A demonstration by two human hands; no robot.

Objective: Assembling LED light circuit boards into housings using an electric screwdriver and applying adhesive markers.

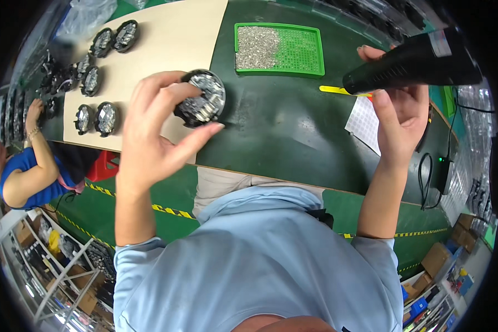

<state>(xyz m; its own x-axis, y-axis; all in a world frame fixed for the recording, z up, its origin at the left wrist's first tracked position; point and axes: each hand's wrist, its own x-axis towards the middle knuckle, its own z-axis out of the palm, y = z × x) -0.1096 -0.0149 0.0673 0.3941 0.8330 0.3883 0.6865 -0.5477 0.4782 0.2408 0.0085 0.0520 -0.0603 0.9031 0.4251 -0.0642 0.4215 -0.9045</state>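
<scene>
At the table's left half, my left hand (pixel 152 119) has its fingers and thumb around a round black lamp-like part (pixel 207 99) with shiny, faceted silver insides. Its index finger reaches onto the part's left side, and the thumb lies by the lower edge. My right hand (pixel 401 113) grips a black handheld power tool (pixel 406 63), thumb in front and fingers behind. The tool's narrower end points left, above a yellow stick (pixel 335 89) on the table. Farther back lies a green tray (pixel 322 50), its left half heaped with small silver screw-like pieces.
Several similar round parts (pixel 106 117) lie on a beige sheet (pixel 166 33) at the left. A white sheet of round stickers (pixel 365 123) lies near my right hand. A black adapter (pixel 445 174) with cables sits at the right. Another person in blue (pixel 33 174) works at far left.
</scene>
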